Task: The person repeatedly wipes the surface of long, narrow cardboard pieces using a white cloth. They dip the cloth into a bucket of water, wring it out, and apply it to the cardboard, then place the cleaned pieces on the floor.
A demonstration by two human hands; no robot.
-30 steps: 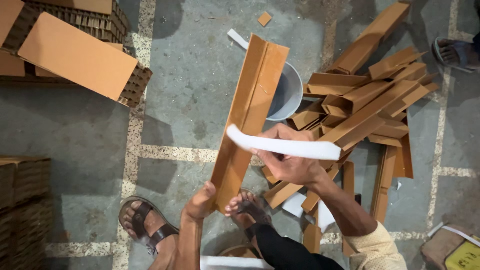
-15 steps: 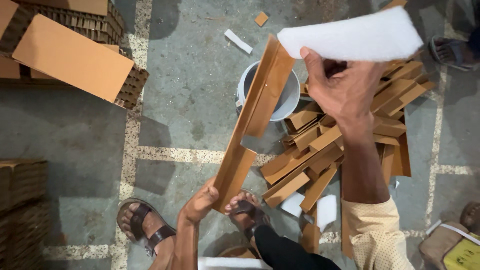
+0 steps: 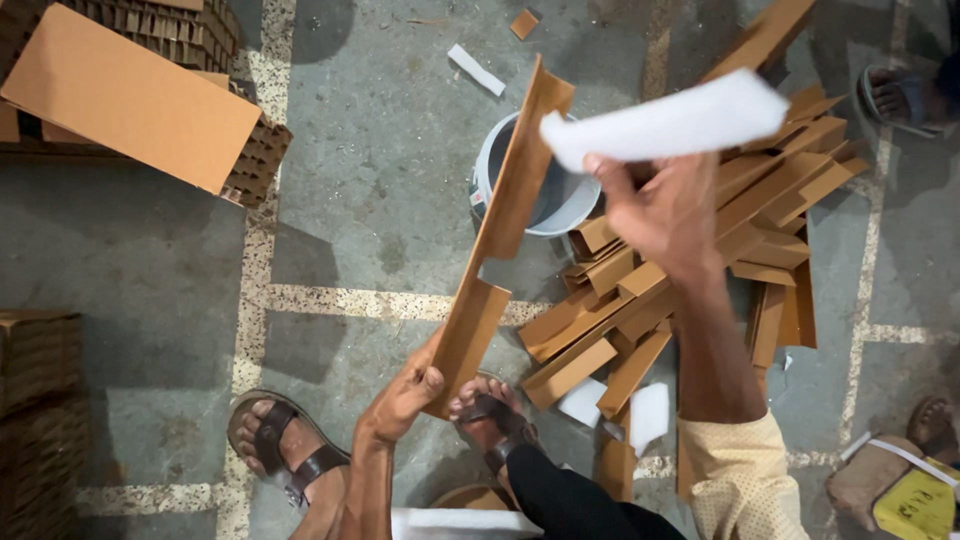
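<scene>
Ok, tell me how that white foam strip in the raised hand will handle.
The white foam strip is probably very light: the right hand lifts it by a pinch at one end. It looks fairly soft yet holds its shape, jutting out sideways with only a slight bow. Its matte surface likely grips well, but it may dent or tear if squeezed.

Open concrete floor [image 3: 370, 200] lies left of the long cardboard angle strip [image 3: 500, 240], giving free passage there. To the right, passage is blocked: a white bucket [image 3: 560, 205] stands just behind the strip, and a heap of cardboard angle pieces [image 3: 700, 280] spreads beside it. Stacked cardboard sheets [image 3: 130, 90] occupy the upper left corner; more stacks [image 3: 40, 400] line the left edge.
</scene>
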